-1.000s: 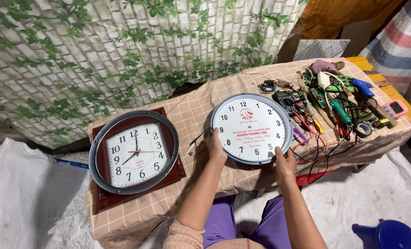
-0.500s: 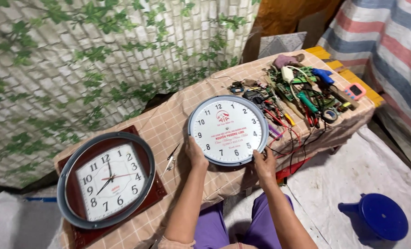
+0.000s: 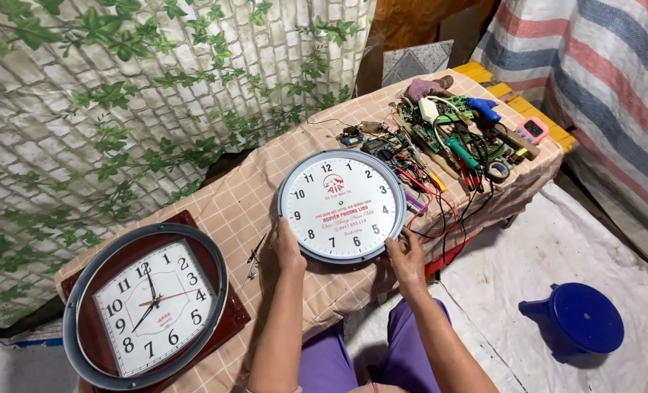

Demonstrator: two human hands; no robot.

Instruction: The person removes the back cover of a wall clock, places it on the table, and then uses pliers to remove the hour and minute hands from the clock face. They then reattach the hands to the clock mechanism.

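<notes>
two hands on a handless wall clock

nearest the camera: purple trousers (image 3: pixel 338 364) and both forearms reaching forward. left hand (image 3: pixel 286 244) rests against the lower-left rim of a round grey-framed wall clock with a white dial and no visible hands (image 3: pixel 342 206); fingers curl onto the rim, touching it. right hand (image 3: pixel 405 255) grips the lower-right rim, thumb over the front edge, fingers closed on the frame. the clock lies face up, slightly tilted toward the person, near the middle of a low table under a tan checked cloth (image 3: pixel 229 204).

left of it, well apart: a second round clock with a grey ring, white square-ish dial and dark red-brown wooden backing (image 3: pixel 146 306), flat at the table's near left corner. between the two clocks, a small metal tool (image 3: pixel 253 258), kind unclear.

right of the held clock: a heap of screwdrivers, pliers, wires and circuit boards (image 3: pixel 455 142), with a small pink timer (image 3: pixel 531 131) at the far edge.

on the floor, right: a blue plastic stool (image 3: pixel 582 320) on a white sheet (image 3: pixel 542 247).

farthest: a brick-pattern wall with green leaf vines (image 3: pixel 120 94).
</notes>
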